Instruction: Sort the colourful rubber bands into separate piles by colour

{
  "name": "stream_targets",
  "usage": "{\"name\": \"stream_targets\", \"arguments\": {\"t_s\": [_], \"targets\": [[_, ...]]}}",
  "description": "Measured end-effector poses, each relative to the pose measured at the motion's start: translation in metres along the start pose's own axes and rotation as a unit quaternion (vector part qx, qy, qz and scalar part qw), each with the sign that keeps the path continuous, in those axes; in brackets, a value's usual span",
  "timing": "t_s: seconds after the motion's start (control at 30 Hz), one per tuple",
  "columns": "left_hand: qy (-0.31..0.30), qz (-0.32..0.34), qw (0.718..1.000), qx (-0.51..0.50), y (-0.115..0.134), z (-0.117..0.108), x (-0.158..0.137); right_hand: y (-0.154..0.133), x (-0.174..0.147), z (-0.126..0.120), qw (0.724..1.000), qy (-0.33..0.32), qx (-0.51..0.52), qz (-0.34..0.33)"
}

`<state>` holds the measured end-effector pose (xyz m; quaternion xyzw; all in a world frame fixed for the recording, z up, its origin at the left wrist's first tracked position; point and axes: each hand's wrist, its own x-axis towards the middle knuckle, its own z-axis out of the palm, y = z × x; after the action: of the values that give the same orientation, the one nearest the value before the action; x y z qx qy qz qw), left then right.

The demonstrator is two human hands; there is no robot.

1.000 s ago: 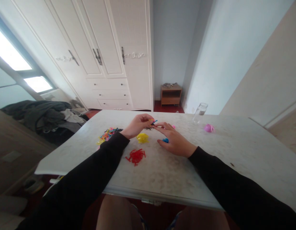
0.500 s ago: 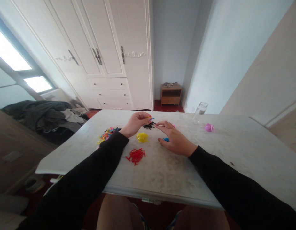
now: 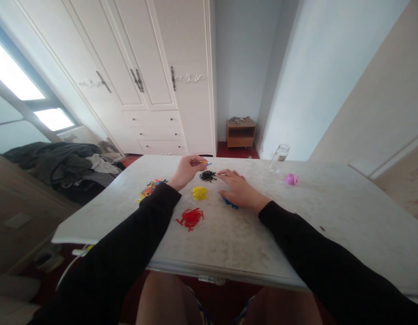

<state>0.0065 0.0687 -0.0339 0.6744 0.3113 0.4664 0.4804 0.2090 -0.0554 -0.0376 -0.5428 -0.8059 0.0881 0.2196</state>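
Note:
My left hand (image 3: 189, 169) is closed in a pinch on a few small coloured strips (image 3: 206, 163), with an orange-yellow and a blue end poking out. Its fingertips are above the far edge of a pile of black strips (image 3: 208, 176). My right hand (image 3: 239, 189) is open and palm down, its index finger reaching to the right side of that black pile. Partly hidden beneath its thumb and palm lies a pile of blue strips (image 3: 231, 205). Nearer to me are a yellow pile (image 3: 199, 193) and a red pile (image 3: 190, 218). A mixed multicoloured heap (image 3: 151, 189) lies beside my left wrist.
A clear glass jar (image 3: 279, 159) stands at the table's far right, with a pink-purple bundle (image 3: 292, 179) near it. The pale table (image 3: 263, 253) ends just ahead of my knees. Beyond it are a white wardrobe (image 3: 192, 117) and a small wooden nightstand (image 3: 241, 142).
My left hand has shifted slightly left, away from the black pile's middle. My right hand has moved a little left and lies flatter; more of the black and blue piles shows.

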Motion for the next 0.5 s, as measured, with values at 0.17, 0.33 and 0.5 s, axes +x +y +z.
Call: {"name": "stream_targets", "arguments": {"t_s": [0.17,0.33,0.5], "targets": [[-0.028,0.0,1.0,-0.004,0.001,0.0,-0.003,-0.008,-0.002,-0.007,1.0,0.015,0.008,-0.007],[-0.081,-0.011,0.997,0.005,0.005,0.003,-0.006,-0.006,-0.003,-0.012,0.997,0.072,0.017,0.006],[-0.131,-0.021,0.991,0.002,0.008,0.006,-0.01,-0.008,-0.006,-0.012,0.997,0.068,0.029,-0.011]]}}
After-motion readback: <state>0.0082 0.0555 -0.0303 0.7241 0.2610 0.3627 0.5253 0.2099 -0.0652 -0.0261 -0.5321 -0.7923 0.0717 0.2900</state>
